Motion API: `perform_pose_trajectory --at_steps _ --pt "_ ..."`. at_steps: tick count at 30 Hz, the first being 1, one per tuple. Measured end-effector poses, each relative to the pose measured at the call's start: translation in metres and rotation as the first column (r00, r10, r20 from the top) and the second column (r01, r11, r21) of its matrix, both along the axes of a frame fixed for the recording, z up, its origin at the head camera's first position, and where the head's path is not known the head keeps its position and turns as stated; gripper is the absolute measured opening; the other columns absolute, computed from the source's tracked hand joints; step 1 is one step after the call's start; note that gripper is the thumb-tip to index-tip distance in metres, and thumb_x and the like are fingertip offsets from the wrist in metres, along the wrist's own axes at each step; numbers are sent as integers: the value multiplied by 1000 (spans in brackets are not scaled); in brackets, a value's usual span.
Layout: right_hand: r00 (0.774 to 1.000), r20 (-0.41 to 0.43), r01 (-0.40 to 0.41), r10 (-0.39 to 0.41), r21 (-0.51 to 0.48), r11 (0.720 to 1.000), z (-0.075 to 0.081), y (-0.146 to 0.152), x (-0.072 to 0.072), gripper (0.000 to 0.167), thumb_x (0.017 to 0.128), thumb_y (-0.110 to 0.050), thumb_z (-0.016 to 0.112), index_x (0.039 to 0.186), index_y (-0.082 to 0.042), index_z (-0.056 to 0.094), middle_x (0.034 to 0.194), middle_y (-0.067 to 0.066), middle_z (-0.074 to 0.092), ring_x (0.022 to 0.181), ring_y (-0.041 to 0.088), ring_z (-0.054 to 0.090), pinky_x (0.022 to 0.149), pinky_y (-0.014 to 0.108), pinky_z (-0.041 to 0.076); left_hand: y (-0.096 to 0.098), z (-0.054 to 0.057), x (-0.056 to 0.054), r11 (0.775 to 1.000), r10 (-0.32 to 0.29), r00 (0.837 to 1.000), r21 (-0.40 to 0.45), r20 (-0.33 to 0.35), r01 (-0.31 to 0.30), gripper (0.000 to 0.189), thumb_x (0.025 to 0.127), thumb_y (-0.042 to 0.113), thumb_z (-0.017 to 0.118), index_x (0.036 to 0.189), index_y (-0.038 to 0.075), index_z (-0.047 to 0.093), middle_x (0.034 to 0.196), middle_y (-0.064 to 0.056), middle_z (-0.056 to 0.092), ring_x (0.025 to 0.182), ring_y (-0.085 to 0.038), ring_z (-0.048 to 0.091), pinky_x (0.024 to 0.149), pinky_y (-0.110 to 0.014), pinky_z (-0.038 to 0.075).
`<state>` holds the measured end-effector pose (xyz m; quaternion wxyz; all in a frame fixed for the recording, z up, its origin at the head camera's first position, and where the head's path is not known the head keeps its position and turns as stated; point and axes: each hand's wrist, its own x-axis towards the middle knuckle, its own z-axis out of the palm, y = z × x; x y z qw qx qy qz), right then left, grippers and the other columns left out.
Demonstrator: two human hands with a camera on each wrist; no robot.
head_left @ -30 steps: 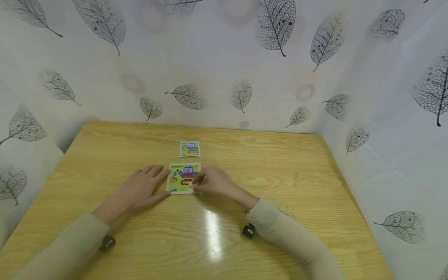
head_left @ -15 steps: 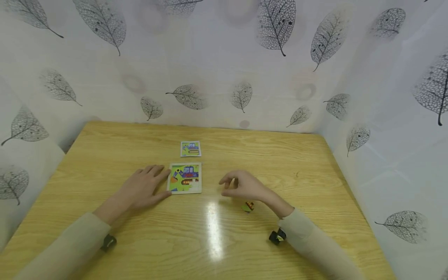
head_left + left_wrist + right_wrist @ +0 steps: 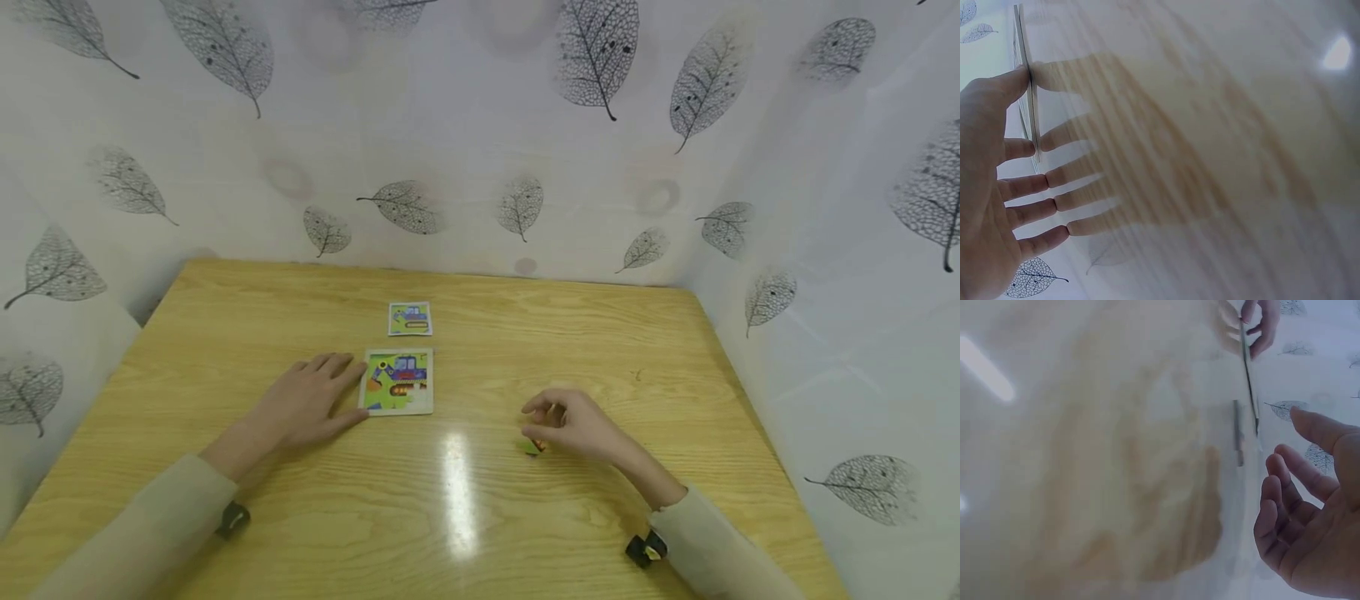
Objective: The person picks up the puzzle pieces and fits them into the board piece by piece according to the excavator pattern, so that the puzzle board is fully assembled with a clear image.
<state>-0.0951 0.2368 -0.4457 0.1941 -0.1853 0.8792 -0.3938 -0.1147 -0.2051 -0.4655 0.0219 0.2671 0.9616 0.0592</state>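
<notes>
A square excavator jigsaw puzzle [image 3: 390, 392] lies on the table, with a pale unfilled patch at its lower right. My left hand [image 3: 311, 400] rests at its left side, fingers spread, thumb and index fingertip at the frame's edge. In the left wrist view the puzzle [image 3: 1030, 94] appears edge-on by the thumb and index finger. To the right, a loose green and orange puzzle piece [image 3: 531, 447] lies on the wood, partly covered by my right hand [image 3: 573, 427]. In the right wrist view that piece [image 3: 1237, 432] stays apart from the loosely bent fingers, which hold nothing.
Behind the puzzle lies a small picture card [image 3: 410, 319] with the same excavator. The wooden table [image 3: 337, 517] ends at a white leaf-print curtain [image 3: 465, 142] at the back and sides. A bright reflection crosses the tabletop in the middle.
My right hand has left the lower right part of the puzzle and travelled right, to the loose piece. My left hand has stayed in place at the puzzle's edge.
</notes>
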Motion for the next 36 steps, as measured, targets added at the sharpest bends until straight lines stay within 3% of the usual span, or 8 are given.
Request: perform_pose_trajectory --at_steps 9,17,26,31,36 --pt "997 -71 33 -21 163 986 -7 9 12 29 90 -35 85 109 -14 76 89 -5 67 75 6 60 64 21 52 0 3 1 1000 11 1000 -5 19 -11 77 101 61 59 158 9 49 158 -25 50 144 -48 50 114 -70 46" --pt "990 -130 -16 49 245 969 -5 -3 13 32 84 -40 89 105 -21 75 92 -10 69 82 4 60 72 21 52 -1 3 1 1000 13 1000 -4 25 -13 77 101 61 58 158 10 48 159 -25 50 145 -48 49 114 -70 46" --pt "982 -134 -96 132 246 964 -4 -11 10 30 86 -31 89 110 -21 75 103 -9 72 94 6 67 82 24 58 0 1 -1 1000 -2 1000 -7 11 2 77 101 61 58 157 9 49 157 -25 51 144 -48 50 113 -70 47" --pt "970 -164 -137 178 233 963 -7 -11 7 30 87 -29 87 113 -22 75 106 -8 70 91 4 63 78 22 53 1 2 -1 1000 2 1000 -6 14 -2 77 101 61 59 158 10 49 158 -25 51 144 -48 50 114 -70 46" --pt "979 -180 -51 93 225 973 -7 -10 10 28 87 -33 87 110 -21 76 101 -9 73 86 4 63 73 20 52 1 3 0 1000 4 1000 -5 14 -4 77 101 60 59 157 10 49 157 -25 52 144 -47 51 113 -70 47"
